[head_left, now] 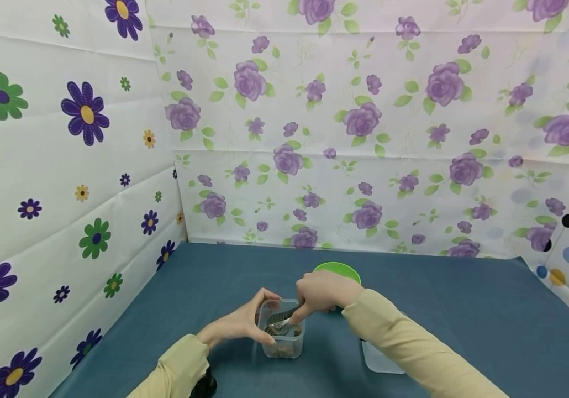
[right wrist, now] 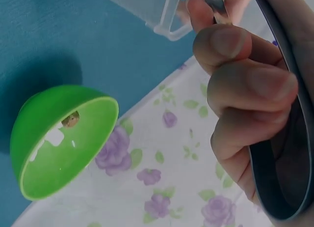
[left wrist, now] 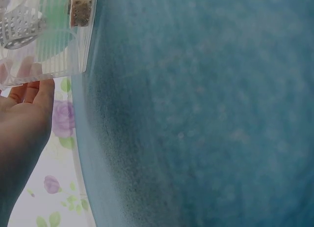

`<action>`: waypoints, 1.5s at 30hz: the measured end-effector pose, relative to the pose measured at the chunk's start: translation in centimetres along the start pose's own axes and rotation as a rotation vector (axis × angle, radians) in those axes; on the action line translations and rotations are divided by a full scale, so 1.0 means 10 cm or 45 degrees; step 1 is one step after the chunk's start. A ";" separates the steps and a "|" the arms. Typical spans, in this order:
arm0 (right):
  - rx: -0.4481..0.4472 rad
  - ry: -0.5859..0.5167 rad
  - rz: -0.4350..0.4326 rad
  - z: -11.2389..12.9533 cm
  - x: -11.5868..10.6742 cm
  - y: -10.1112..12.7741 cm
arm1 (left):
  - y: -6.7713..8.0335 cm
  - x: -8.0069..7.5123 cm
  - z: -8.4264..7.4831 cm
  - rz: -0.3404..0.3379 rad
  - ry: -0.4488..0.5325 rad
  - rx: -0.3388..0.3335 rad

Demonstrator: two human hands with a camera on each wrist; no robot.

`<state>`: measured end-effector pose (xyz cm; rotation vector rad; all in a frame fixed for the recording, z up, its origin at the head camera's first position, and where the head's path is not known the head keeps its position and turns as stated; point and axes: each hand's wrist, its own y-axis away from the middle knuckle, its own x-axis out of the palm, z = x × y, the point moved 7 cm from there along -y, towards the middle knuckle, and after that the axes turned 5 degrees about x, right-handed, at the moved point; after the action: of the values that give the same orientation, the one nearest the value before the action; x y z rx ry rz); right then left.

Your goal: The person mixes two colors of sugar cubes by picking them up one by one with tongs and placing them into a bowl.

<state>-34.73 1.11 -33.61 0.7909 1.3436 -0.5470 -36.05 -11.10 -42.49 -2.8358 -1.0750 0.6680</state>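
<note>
A small clear plastic container (head_left: 282,334) stands on the blue table and holds several brown cubes (left wrist: 81,11). My left hand (head_left: 257,315) grips its left wall, fingers over the rim. My right hand (head_left: 309,301) is curled round the handle of a metal slotted spoon (head_left: 280,320), whose perforated head (left wrist: 19,28) sits inside the container. Just behind the right hand stands a green bowl (head_left: 337,272). In the right wrist view the green bowl (right wrist: 64,138) has one brown piece (right wrist: 71,120) in it, and my right hand's fingers (right wrist: 240,74) wrap the handle.
A clear plastic lid (head_left: 381,360) lies on the blue table (head_left: 463,320) under my right forearm. Flowered sheets wall the table at the back and left, and a dotted sheet closes the right.
</note>
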 end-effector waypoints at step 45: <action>0.021 0.236 -0.130 0.12 -0.01 -0.10 | 0.00 0.00 -0.01 0.017 -0.001 0.030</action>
<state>-34.76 -0.46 -33.67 0.8047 1.5581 -0.5761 -36.02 -11.08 -42.36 -2.8259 -1.0419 0.6784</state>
